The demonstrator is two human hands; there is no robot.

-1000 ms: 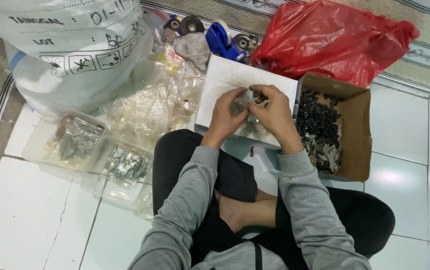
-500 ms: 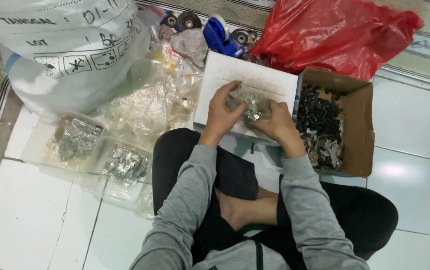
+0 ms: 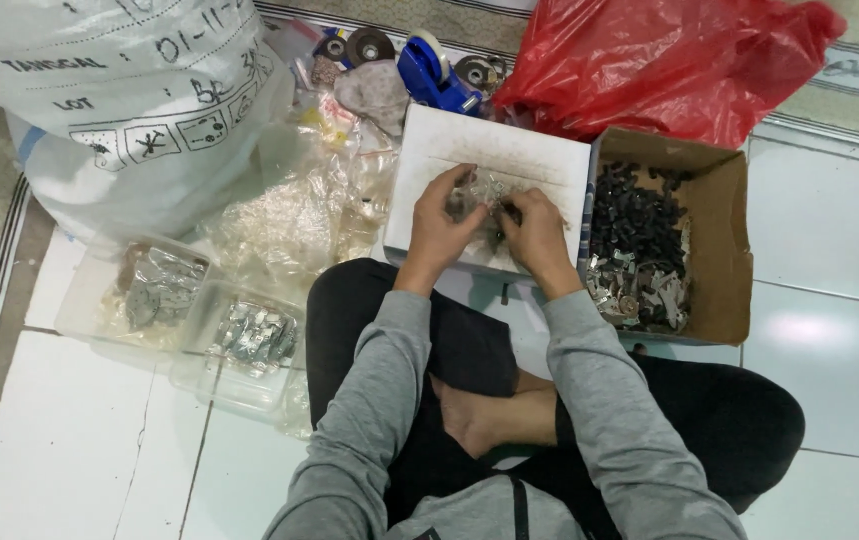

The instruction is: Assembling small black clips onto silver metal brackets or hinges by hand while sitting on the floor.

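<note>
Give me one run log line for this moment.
left hand + right hand: holding small clear bag | over white box | cardboard box beside

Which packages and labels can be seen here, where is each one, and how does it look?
White sack: top left, bulging, with black handwriting and a row of boxed symbols.
Red bag: top right, crumpled shiny plastic.
Brown box: right of the hands, open cardboard, holding dark and silvery small parts.
White box: under the hands, flat, scuffed.
Clear bags: left of the white box, a crinkled heap.
Clear tubs: lower left, holding metal parts.

A cardboard box point(image 3: 719, 215) crowds the right, plastic bags point(image 3: 289, 215) the left; bare floor tiles point(image 3: 79, 440) lie lower left.
</note>
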